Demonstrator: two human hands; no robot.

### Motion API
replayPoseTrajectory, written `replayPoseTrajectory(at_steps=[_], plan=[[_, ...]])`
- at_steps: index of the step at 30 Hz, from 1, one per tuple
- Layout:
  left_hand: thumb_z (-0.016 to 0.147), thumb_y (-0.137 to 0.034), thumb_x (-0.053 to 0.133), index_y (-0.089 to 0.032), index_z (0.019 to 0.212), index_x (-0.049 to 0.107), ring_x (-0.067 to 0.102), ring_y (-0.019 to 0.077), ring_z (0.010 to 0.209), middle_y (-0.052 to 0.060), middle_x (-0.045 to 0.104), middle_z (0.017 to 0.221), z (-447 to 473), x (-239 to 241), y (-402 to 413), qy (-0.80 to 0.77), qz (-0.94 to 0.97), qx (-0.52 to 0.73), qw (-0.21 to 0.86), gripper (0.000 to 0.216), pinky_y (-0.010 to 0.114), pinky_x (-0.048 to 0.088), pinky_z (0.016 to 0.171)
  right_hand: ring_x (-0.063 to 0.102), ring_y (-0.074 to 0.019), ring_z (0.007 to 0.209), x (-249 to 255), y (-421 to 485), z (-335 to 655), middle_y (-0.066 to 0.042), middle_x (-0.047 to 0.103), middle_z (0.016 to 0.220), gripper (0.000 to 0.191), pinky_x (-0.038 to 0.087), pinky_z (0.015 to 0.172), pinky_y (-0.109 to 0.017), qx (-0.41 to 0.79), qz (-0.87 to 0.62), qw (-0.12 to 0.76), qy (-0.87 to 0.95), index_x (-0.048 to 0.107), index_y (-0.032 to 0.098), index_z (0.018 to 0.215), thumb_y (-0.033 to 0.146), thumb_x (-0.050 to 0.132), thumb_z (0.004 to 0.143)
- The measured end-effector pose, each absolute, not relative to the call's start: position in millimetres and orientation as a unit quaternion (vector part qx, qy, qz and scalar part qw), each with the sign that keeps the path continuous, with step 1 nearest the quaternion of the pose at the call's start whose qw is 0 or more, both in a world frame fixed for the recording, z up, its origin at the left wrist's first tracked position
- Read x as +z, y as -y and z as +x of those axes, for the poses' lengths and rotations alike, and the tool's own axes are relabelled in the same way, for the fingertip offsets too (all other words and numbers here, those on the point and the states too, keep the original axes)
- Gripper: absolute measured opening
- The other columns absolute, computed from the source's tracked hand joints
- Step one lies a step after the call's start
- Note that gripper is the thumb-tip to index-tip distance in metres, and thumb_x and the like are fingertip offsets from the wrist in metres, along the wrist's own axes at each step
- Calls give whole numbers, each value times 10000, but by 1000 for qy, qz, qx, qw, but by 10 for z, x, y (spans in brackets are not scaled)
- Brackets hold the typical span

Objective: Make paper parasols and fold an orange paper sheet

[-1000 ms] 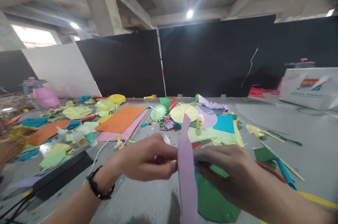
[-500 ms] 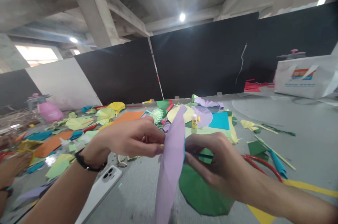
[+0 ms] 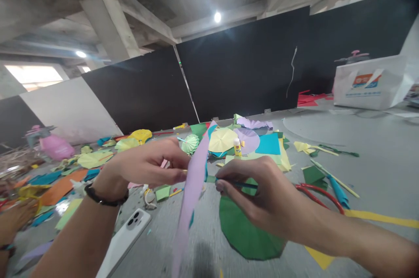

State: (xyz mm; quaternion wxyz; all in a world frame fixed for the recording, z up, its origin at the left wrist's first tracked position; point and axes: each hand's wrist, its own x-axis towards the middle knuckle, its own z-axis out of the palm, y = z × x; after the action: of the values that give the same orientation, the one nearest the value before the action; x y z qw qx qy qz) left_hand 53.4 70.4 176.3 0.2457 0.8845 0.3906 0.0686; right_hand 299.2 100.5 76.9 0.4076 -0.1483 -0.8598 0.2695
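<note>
Pinching the lilac paper strip (image 3: 191, 186) at mid-length, the left hand (image 3: 147, 166) closes its grip on it from the left. The strip is held above the grey floor, and its long axis runs steeply: the upper end points up and away to the right, the lower end hangs toward the camera. The right hand (image 3: 258, 195) clasps a thin teal stick (image 3: 242, 185) that lies nearly level. Its tip points left and meets the strip just beside the left fingertips. A green paper circle (image 3: 245, 234) lies below.

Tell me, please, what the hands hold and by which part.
The left hand pinches the long folded lilac paper strip near its middle; the right hand grips a thin teal stick close to the paper.
</note>
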Motion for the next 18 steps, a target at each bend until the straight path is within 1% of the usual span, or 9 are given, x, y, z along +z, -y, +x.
replayPoseTrajectory(at_steps=[2,6,9,11,15,18], plan=[[962,-323,524,-182,633,524,404,82,391,-41,469,435,509,1739,-715,-391,877,80,268,358,201,303,399,556,-109,571,772,-997,2978,20,678,700,131,419,552,-245,245,-150,402,869,700,180,905,137,580,939],[977,-386,537,-169,703,595,463,96,378,-30,511,431,527,1649,-738,-406,858,62,309,354,195,323,390,563,-115,587,783,-994,2955,11,706,749,130,432,580,-247,241,-130,379,884,714,183,986,146,600,936],[996,-430,498,-156,762,612,483,100,376,-32,499,438,582,1571,-740,-408,844,54,345,379,189,360,405,581,-125,589,789,-1009,2951,-14,716,735,205,438,564,-242,248,-136,360,889,739,163,935,106,542,946],[1010,-451,464,-152,796,612,499,105,389,-30,500,455,614,1523,-732,-407,837,60,360,396,185,376,411,591,-128,585,796,-1016,2951,-31,723,734,223,442,559,-243,246,-142,354,891,743,146,902,113,529,955],[1020,-431,456,-153,845,619,482,108,398,-40,481,432,631,1447,-715,-383,852,60,351,367,180,371,421,610,-125,608,800,-1028,2944,-31,729,750,226,458,586,-240,242,-116,338,902,724,146,850,112,530,962],[1024,-431,450,-156,837,614,483,108,405,-37,489,431,597,1428,-701,-383,859,59,335,371,186,368,435,616,-129,636,768,-1062,2931,-33,731,778,197,448,596,-245,238,-108,341,903,723,145,886,133,547,972]])
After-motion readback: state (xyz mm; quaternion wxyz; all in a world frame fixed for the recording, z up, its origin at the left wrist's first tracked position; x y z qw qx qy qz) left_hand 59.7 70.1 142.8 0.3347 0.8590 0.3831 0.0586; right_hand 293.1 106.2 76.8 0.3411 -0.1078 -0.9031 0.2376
